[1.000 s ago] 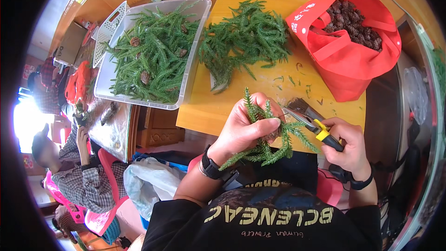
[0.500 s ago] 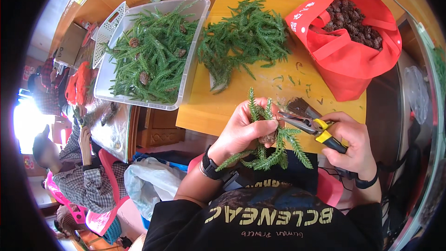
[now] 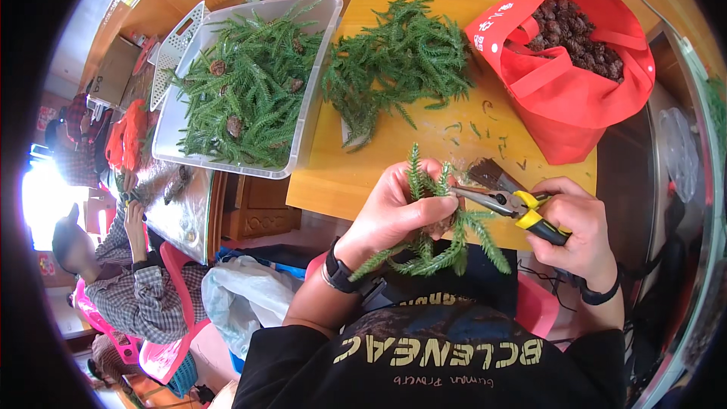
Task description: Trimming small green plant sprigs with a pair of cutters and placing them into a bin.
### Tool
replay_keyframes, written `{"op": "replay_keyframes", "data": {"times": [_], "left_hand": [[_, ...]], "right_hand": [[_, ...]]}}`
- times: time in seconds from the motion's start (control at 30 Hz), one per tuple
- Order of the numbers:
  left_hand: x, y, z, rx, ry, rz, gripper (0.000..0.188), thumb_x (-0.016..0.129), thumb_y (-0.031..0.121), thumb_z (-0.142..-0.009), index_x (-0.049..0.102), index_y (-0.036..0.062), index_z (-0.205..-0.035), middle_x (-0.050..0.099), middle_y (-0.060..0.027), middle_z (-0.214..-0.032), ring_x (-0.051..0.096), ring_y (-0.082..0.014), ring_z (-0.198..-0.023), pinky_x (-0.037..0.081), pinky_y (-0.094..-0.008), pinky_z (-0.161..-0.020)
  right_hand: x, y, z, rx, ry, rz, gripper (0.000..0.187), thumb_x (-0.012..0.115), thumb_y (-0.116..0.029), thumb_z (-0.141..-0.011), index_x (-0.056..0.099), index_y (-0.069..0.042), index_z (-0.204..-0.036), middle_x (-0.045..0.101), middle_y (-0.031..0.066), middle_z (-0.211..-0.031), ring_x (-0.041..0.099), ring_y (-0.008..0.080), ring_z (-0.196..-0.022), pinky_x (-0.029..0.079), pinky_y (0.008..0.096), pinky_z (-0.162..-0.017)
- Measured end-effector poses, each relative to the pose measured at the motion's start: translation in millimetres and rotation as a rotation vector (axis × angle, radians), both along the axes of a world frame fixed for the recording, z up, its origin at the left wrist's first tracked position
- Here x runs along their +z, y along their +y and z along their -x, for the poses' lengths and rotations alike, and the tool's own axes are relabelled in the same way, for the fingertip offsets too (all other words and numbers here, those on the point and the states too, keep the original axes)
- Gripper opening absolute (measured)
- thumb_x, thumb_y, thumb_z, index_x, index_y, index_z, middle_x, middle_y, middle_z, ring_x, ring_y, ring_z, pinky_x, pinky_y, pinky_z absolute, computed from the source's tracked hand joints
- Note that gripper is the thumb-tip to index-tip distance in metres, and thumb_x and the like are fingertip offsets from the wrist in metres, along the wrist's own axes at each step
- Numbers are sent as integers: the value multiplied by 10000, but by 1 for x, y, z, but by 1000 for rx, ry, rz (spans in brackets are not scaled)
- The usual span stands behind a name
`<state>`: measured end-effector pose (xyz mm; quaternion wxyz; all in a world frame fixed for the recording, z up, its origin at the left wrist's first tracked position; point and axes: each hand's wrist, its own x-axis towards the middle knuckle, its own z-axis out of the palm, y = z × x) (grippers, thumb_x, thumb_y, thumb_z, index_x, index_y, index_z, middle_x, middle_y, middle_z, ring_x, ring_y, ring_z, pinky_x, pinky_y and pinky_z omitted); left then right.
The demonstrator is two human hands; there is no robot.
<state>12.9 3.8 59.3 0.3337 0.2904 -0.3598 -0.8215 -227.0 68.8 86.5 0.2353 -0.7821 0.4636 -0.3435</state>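
My left hand (image 3: 405,208) is closed around a green artificial pine sprig (image 3: 477,244), whose needled branches spread out below and above the fingers. A brown pine cone (image 3: 439,229) shows partly under the thumb, mostly hidden by it. In my right hand (image 3: 577,236) is a pair of long-nosed pliers (image 3: 522,208) with yellow and black handles. Their jaws reach left to the sprig beside my left thumb tip; what they grip there is too small to make out.
A clear plastic bin (image 3: 312,125) of pine sprigs and cones stands left of a yellow table (image 3: 333,182). More sprigs (image 3: 409,57) lie on the table, beside a red bag (image 3: 560,102) of pine cones (image 3: 579,38). Another person (image 3: 144,295) sits at a table on the left.
The pliers' handles look closer together and their jaws have turned slightly at the sprig. My left hand keeps its hold, nearly in place.
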Motion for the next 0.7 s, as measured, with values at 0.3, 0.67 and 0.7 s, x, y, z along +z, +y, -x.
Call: {"op": "replay_keyframes", "data": {"times": [0.3,0.67,0.7], "left_hand": [[-12,-4,13,577,-604,1509,264,687,-67,-575,592,19,-806,618,-97,-745,601,-243,-664,491,-303,-599],[-9,-6,-4,336,-311,705,137,657,-43,-673,591,-15,-789,613,-86,-816,577,-134,-737,466,-254,-660],[-4,-5,-5,253,-225,557,130,658,2,-688,586,-10,-795,608,-90,-822,575,-140,-731,466,-252,-657]], "right_hand": [[12,17,-18,-269,44,-295,224,653,-80,-631,437,-21,-629,546,139,-658,597,309,-662,469,324,-600],[10,13,-2,-72,-69,-356,296,663,-150,-674,389,-44,-639,646,154,-807,574,307,-940,442,370,-815],[10,12,-2,-52,-88,-377,300,662,-162,-679,389,-45,-636,646,157,-810,563,314,-971,444,369,-813]]}}
